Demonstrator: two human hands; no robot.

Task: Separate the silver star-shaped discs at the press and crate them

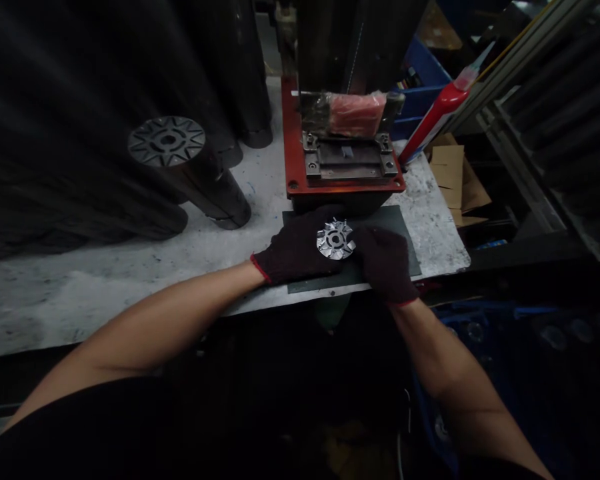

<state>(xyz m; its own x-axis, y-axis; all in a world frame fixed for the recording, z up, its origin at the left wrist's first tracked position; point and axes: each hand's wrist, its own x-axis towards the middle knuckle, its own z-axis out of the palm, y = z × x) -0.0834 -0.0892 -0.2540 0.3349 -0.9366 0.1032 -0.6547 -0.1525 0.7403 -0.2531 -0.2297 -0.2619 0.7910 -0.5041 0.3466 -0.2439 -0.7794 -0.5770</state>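
Observation:
A round, slotted metal rotor core (335,239) with a central hole and shiny pieces around its rim sits over a dark green mat (400,230). My left hand (300,247), in a dark knit glove with a red cuff, is closed around its left side. At the right rim is my right hand (386,261), gloved alike, its fingers curled together. Whatever those fingertips pinch is hidden. Left of my hands, a tall stack of rotor laminations (168,140) stands on the worktable (230,250), its top showing the same star-like slots.
Behind the mat is a red-based press fixture (347,180) with a pink wrapped block (357,113). A red glue bottle (437,117) leans beside it. Blue bins (427,73) and cardboard (447,173) lie to the right. More dark cylindrical stacks (145,213) crowd the left.

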